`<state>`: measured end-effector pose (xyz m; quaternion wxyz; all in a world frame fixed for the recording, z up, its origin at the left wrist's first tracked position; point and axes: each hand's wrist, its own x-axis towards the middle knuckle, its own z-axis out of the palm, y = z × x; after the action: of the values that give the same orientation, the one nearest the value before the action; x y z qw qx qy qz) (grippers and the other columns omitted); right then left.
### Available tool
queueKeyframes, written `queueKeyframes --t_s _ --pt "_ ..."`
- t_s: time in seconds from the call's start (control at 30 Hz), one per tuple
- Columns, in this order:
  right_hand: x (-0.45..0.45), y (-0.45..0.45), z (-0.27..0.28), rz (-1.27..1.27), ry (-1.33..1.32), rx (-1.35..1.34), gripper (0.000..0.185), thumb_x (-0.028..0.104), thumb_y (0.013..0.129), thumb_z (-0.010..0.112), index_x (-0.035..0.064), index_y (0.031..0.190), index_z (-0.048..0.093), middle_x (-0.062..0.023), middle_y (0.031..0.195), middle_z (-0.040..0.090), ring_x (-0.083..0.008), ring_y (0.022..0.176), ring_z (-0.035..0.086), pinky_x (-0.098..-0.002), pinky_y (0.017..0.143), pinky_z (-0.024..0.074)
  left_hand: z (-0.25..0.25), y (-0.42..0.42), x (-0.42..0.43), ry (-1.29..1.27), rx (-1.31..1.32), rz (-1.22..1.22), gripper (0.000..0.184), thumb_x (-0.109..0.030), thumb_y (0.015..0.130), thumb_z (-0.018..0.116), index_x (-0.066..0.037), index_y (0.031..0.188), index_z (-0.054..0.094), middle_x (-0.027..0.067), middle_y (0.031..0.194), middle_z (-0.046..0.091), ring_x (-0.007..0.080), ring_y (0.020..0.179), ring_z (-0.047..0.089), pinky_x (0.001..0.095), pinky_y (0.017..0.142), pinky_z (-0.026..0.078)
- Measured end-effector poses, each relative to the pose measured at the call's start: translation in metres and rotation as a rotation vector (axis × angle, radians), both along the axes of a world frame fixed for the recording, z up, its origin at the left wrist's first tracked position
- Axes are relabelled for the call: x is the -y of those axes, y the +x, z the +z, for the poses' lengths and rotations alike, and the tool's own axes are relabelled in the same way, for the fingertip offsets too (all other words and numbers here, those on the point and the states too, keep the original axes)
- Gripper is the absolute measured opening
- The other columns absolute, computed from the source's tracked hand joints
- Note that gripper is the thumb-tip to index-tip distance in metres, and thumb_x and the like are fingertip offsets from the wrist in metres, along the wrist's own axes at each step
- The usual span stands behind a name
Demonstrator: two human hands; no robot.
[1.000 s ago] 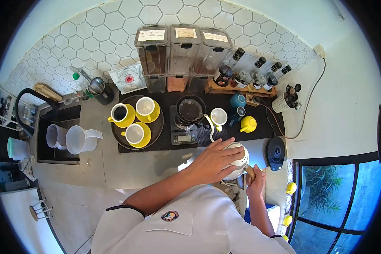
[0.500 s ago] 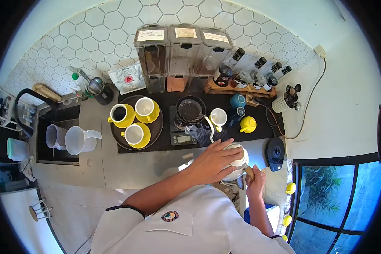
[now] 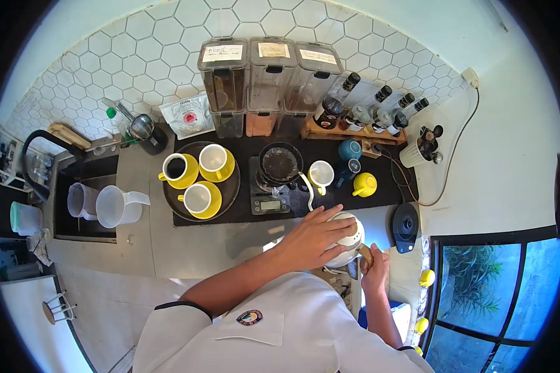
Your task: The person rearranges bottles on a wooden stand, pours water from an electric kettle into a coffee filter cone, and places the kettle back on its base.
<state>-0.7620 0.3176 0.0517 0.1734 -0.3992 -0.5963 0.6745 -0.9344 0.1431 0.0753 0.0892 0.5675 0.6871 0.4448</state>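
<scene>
A white gooseneck kettle (image 3: 357,237) is over the counter's front edge, close to my body. My right hand (image 3: 374,271) is wrapped around its wooden handle (image 3: 366,255). My left hand (image 3: 317,239) lies across the kettle's top with fingers stretched out and apart, touching the lid. The thin spout (image 3: 306,188) points away from me, its tip near a black dripper (image 3: 280,163). Inside the dripper is something dark, and a glass vessel under it is partly hidden. These stand on a digital scale (image 3: 270,206). A yellow cup with a white inside (image 3: 321,174) stands right of the spout.
A round dark tray (image 3: 232,200) at left carries yellow cups on saucers, one with dark liquid. Clear pitchers (image 3: 119,207) stand by the sink (image 3: 74,233). Lidded bins (image 3: 271,74) and syrup bottles (image 3: 345,93) line the back. A black kettle base (image 3: 406,225) sits at right.
</scene>
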Motion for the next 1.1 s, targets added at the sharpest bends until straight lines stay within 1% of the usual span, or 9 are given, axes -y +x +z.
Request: queueKeyframes --t_s 0.33,0.4,0.63,0.7,1.03,1.1 --pt "0.0 0.0 -0.001 0.029 0.013 -0.023 0.043 0.029 0.094 0.056 0.0103 0.056 0.052 0.0025 0.046 0.042 -0.0067 0.039 0.034 -0.0236 0.04 0.0244 0.002 0.001 0.004 0.006 -0.002 0.011 0.048 -0.023 0.087 0.062 -0.008 0.132 0.052 0.0092 0.138 0.051 0.0369 0.134 0.038 0.0572 0.104 0.034" --pt "0.002 -0.003 0.002 0.012 0.009 -0.002 0.042 0.029 0.094 0.057 0.0105 0.056 0.053 0.0027 0.046 0.042 -0.0067 0.039 0.034 -0.0234 0.04 0.0251 0.004 0.001 0.006 -0.037 0.026 0.0 0.049 -0.023 0.089 0.06 -0.012 0.136 0.051 0.0074 0.142 0.047 0.0372 0.135 0.037 0.0554 0.108 0.03" --pt "0.001 -0.001 -0.005 0.042 0.017 -0.008 0.041 0.03 0.093 0.058 0.0106 0.057 0.054 0.0029 0.046 0.043 -0.0069 0.039 0.035 -0.0232 0.04 0.0268 0.004 0.001 0.011 -0.035 0.032 0.007 0.048 -0.023 0.088 0.061 -0.011 0.134 0.052 0.0076 0.142 0.047 0.0362 0.136 0.037 0.055 0.109 0.03" --pt "0.001 -0.003 -0.004 0.016 0.001 0.005 0.041 0.03 0.093 0.058 0.0104 0.057 0.054 0.0029 0.047 0.043 -0.0068 0.039 0.035 -0.0232 0.04 0.0272 0.004 0.001 0.012 -0.035 0.037 0.014 0.048 -0.023 0.089 0.061 -0.011 0.134 0.053 0.0079 0.142 0.048 0.0358 0.136 0.037 0.0548 0.109 0.03" --pt "0.003 -0.007 -0.01 0.06 0.003 -0.005 0.041 0.03 0.093 0.058 0.0104 0.057 0.054 0.0029 0.047 0.044 -0.0064 0.039 0.036 -0.0226 0.039 0.0265 0.005 -0.001 0.021 -0.044 0.041 0.039 0.047 -0.023 0.089 0.061 -0.011 0.134 0.053 0.0079 0.142 0.048 0.0355 0.136 0.037 0.0544 0.108 0.03" --pt "0.004 -0.009 -0.011 0.048 -0.034 -0.016 0.041 0.029 0.093 0.058 0.0103 0.057 0.055 0.0026 0.047 0.044 -0.0061 0.039 0.036 -0.0224 0.039 0.0262 0.004 -0.001 0.022 -0.038 0.03 0.048 0.047 -0.023 0.089 0.061 -0.011 0.134 0.053 0.008 0.142 0.048 0.0358 0.136 0.037 0.0537 0.109 0.031"
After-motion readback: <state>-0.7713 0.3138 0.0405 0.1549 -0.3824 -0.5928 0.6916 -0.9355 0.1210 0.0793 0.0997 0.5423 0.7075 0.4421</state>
